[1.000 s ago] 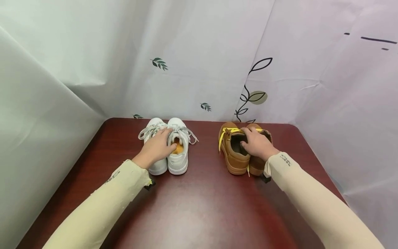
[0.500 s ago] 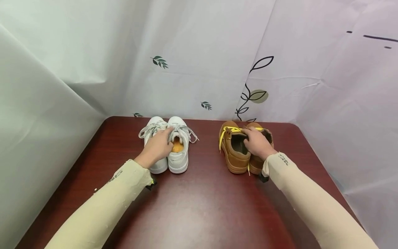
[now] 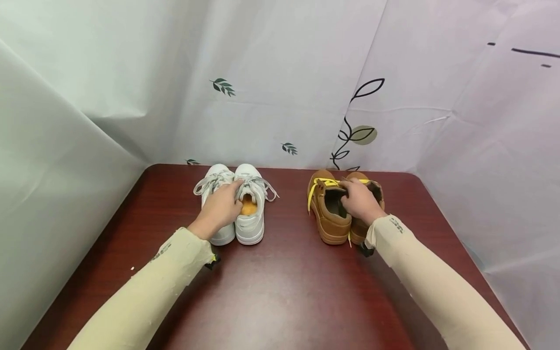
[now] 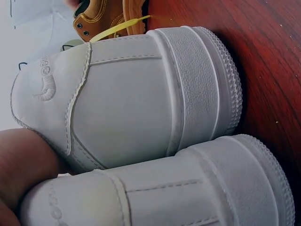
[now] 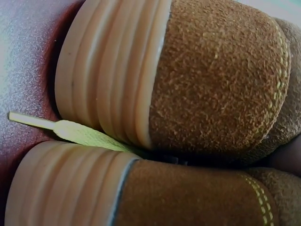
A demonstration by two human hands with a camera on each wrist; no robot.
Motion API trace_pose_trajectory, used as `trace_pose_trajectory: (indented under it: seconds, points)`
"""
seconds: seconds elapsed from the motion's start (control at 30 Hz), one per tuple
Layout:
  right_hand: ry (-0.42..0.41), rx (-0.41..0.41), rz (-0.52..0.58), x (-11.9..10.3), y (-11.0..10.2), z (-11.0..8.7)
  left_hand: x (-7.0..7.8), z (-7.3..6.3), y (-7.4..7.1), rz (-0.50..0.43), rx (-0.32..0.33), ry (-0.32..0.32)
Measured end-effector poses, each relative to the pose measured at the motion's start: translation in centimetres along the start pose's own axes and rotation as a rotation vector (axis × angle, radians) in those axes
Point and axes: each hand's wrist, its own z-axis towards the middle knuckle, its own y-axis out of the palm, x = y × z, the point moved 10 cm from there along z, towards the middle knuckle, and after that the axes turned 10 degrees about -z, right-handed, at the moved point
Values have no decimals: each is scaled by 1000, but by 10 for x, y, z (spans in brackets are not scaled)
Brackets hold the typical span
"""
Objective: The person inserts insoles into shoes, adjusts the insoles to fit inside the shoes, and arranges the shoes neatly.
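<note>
A pair of white sneakers (image 3: 250, 229) stands side by side toward the back left of the table, toes to the wall. My left hand (image 3: 220, 206) grips their adjoining inner sides, the thumb in the right sneaker's opening. In the left wrist view the white heels (image 4: 127, 103) rest on the tabletop, part of the hand (image 4: 23, 157) behind them. Farther right stands a pair of brown shoes (image 3: 333, 227) with yellow laces (image 3: 327, 182). Between them my right hand (image 3: 362, 200) grips their inner sides; its fingers are mostly hidden. Brown suede heels (image 5: 216, 80) fill the right wrist view.
The dark red table (image 3: 284, 291) reaches back to a white sheet wall (image 3: 271, 107) printed with leaves. Similar sheets hang at the left and right. A yellow lace end (image 5: 84, 134) hangs between the brown heels. A small white speck (image 3: 132, 268) lies near my left sleeve.
Both thumbs have drawn in toward the fingers, pinching the inner sides of the shoes. Both pairs of shoes stay where they were.
</note>
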Motion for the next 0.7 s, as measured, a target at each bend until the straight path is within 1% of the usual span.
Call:
trace_pose_trajectory:
  seconds: [0.17,0.33,0.53,0.7]
  points:
    - [1,5,5,0,1,0,-1,-2,-1,-15,10,-10]
    - [-5,13,13,1,0,0,-2,-2,2,-17,3,-14]
    - [-29,17,24,0,-2,1,0,-2,2,-23,10,-5]
    - [-29,13,57,-2,-1,1,2,0,3,-27,12,0]
